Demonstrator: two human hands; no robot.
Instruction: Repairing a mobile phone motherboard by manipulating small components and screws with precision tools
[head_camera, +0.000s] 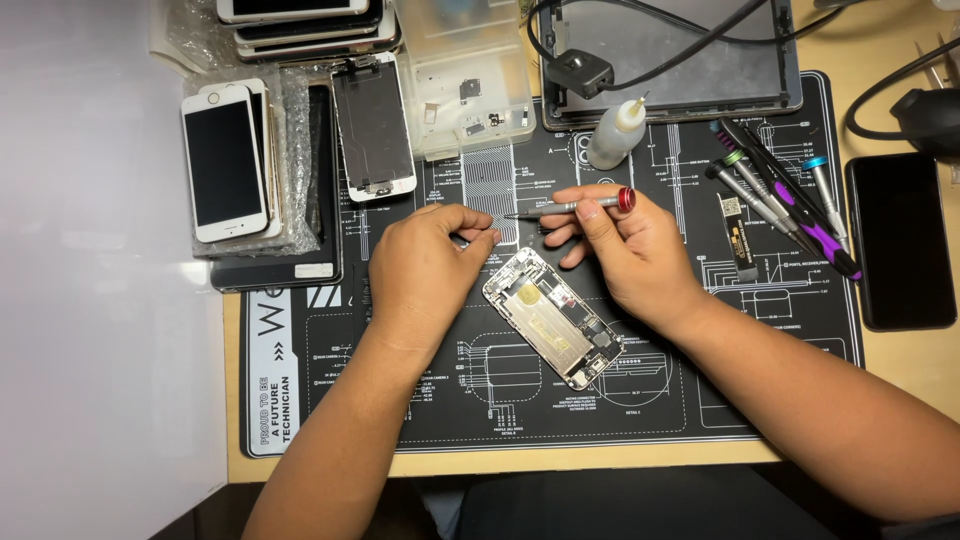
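My right hand (622, 250) grips a red-capped screwdriver (570, 206); my left hand (425, 262) pinches something tiny, I cannot tell what. The opened phone (553, 317) lies between them on the mat (760, 400); I fear a slipped tip could scratch its board.

opened phone (553, 318) on mat (760, 400), bottle (614, 133) behind

A black repair mat (420, 400) printed with white diagrams covers a wooden desk (900, 370). At its upper left lie a white phone with a dark screen (224, 163), stacked phones (300, 25), a detached screen panel (373, 125) and a clear parts box (465, 75). A small squeeze bottle (614, 135) stands near the top (beside a grey tablet shell (700, 50)), with loose screwdrivers (780, 195) and a black phone (900, 240) to the right.
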